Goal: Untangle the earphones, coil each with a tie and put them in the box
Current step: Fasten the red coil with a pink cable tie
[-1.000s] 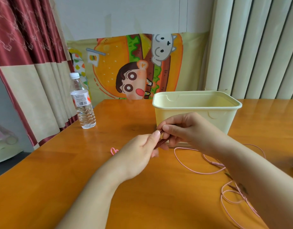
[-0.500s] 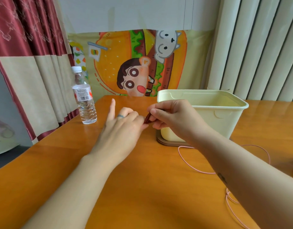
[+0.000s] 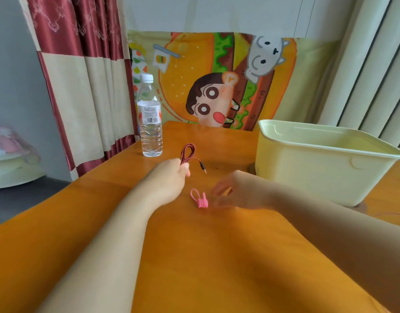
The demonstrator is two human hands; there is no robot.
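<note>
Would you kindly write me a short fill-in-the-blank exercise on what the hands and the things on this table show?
1. The left hand grips a coiled earphone cable of ____ colour.
2. The tie lying on the table beside the right hand is ____ in colour.
3. The pale yellow box stands to the ____ of the water bottle.
Missing words: red; pink; right.

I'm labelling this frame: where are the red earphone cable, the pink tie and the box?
red earphone cable [image 3: 189,145]: head view, top of its loop.
pink tie [image 3: 203,202]: head view, ribbed body.
box [image 3: 307,170]: head view, near wall.
</note>
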